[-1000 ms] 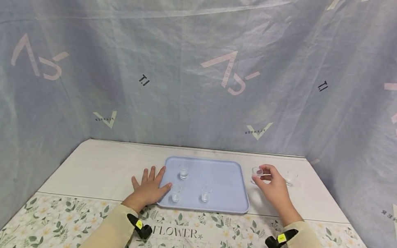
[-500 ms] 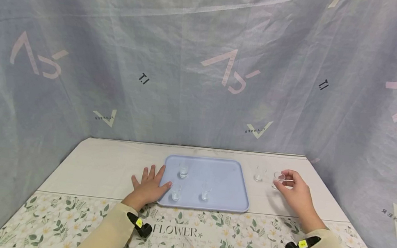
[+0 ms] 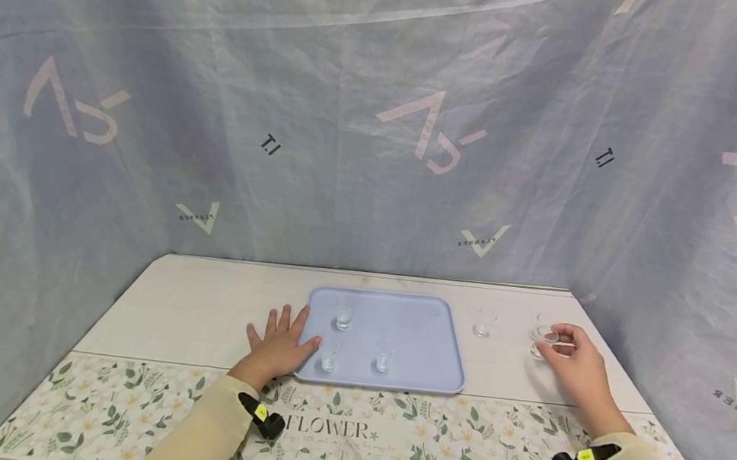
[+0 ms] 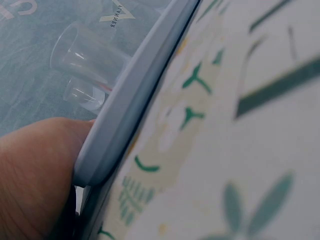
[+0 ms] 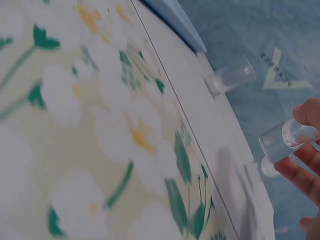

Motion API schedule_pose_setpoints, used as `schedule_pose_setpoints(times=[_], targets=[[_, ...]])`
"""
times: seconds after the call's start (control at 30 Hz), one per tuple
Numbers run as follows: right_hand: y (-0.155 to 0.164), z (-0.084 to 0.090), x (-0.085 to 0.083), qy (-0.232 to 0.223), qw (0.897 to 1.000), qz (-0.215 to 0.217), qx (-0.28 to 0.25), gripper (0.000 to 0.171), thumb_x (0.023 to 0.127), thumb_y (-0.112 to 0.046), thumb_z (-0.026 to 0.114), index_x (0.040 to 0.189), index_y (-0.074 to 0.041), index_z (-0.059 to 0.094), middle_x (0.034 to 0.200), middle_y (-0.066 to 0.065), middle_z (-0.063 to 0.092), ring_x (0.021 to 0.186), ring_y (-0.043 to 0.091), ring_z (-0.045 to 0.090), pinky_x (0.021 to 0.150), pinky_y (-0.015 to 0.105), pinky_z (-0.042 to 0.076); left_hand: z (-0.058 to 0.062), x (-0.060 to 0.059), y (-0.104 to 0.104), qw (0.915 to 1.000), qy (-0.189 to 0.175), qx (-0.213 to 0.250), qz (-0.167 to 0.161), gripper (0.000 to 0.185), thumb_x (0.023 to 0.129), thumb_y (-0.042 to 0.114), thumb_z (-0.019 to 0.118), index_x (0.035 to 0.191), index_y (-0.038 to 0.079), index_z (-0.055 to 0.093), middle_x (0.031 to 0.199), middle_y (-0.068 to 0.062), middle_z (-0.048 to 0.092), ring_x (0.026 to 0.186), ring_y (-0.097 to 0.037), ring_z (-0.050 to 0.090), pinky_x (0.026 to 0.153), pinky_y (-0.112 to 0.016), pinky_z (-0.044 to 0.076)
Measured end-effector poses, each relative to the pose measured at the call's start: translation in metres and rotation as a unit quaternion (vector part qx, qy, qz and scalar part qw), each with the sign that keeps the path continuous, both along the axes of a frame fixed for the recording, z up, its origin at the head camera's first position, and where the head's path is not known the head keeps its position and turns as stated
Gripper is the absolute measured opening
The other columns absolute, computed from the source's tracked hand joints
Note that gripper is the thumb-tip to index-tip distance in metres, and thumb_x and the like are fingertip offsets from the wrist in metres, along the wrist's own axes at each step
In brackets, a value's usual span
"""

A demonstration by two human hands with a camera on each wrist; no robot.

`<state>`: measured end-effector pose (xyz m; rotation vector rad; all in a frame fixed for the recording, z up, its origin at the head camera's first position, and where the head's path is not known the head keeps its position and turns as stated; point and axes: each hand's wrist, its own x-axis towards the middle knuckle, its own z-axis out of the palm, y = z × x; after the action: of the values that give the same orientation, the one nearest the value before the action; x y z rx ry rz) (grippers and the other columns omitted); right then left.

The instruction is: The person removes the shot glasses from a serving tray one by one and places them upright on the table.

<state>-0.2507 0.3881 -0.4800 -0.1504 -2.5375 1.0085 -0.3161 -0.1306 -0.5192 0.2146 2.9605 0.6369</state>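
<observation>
My right hand (image 3: 585,365) pinches a clear shot glass (image 5: 280,142) between thumb and fingers, over the white cloth to the right of the tray. Another shot glass (image 3: 537,351) stands just behind it and overlaps it in the head view. Fingers spread and straight, my left hand (image 3: 278,349) rests at the left edge of the light blue tray (image 3: 412,327). Three clear shot glasses stand on the tray: one towards the back (image 3: 343,319), one near the left thumb (image 3: 328,359) and one at front centre (image 3: 383,358).
A further shot glass (image 3: 482,327) stands on the cloth between the tray and my right hand. A floral border (image 3: 341,449) with lettering runs along the front of the tablecloth. Grey-blue curtains (image 3: 347,181) enclose the table's back and sides.
My right hand has moved to the right, away from the tray, carrying the shot glass towards the one standing farther right. The left hand and the tray have stayed in place.
</observation>
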Motion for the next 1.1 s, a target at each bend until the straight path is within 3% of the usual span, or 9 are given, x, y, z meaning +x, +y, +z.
schedule_pose_setpoints(times=[0.23, 0.4, 0.7, 1.1], targets=[[0.015, -0.008, -0.001, -0.008, 1.0, -0.015, 0.005, 0.052, 0.098, -0.034, 0.068, 0.131, 0.002, 0.052, 0.119, 0.022, 0.061, 0.107, 0.042, 0.062, 0.07, 0.023, 0.047, 0.002, 0.001, 0.002, 1.0, -0.003, -0.004, 0.002, 0.08, 0.101, 0.063, 0.04, 0.165, 0.023, 0.011, 0.169, -0.019, 0.0, 0.153, -0.042, -0.011, 0.109, -0.073, -0.017], [0.02, -0.014, -0.003, -0.025, 0.999, -0.025, 0.004, 0.052, 0.098, -0.033, 0.068, 0.131, 0.004, 0.051, 0.12, 0.025, 0.06, 0.108, 0.044, 0.062, 0.076, 0.038, 0.052, 0.0, -0.001, 0.002, 0.9999, -0.006, -0.006, 0.006, 0.081, 0.101, 0.062, 0.04, 0.165, 0.024, 0.009, 0.169, -0.018, -0.002, 0.153, -0.042, -0.012, 0.109, -0.073, -0.018], [0.025, -0.021, -0.004, -0.054, 0.998, -0.029, 0.008, 0.053, 0.099, -0.03, 0.066, 0.134, 0.005, 0.045, 0.125, 0.028, 0.056, 0.113, 0.047, 0.058, 0.081, 0.054, 0.052, 0.011, 0.006, 0.005, 0.9999, -0.006, -0.004, 0.009, 0.079, 0.101, 0.059, 0.042, 0.165, 0.021, 0.014, 0.169, -0.02, 0.002, 0.154, -0.043, -0.008, 0.11, -0.073, -0.016], [0.03, -0.023, -0.003, -0.064, 0.998, -0.005, 0.01, 0.054, 0.101, -0.033, 0.063, 0.134, 0.004, 0.042, 0.126, 0.029, 0.054, 0.113, 0.047, 0.058, 0.081, 0.052, 0.054, 0.012, 0.008, 0.003, 1.0, -0.007, 0.003, 0.007, 0.08, 0.101, 0.06, 0.042, 0.165, 0.019, 0.015, 0.168, -0.021, 0.002, 0.153, -0.043, -0.008, 0.11, -0.073, -0.017]])
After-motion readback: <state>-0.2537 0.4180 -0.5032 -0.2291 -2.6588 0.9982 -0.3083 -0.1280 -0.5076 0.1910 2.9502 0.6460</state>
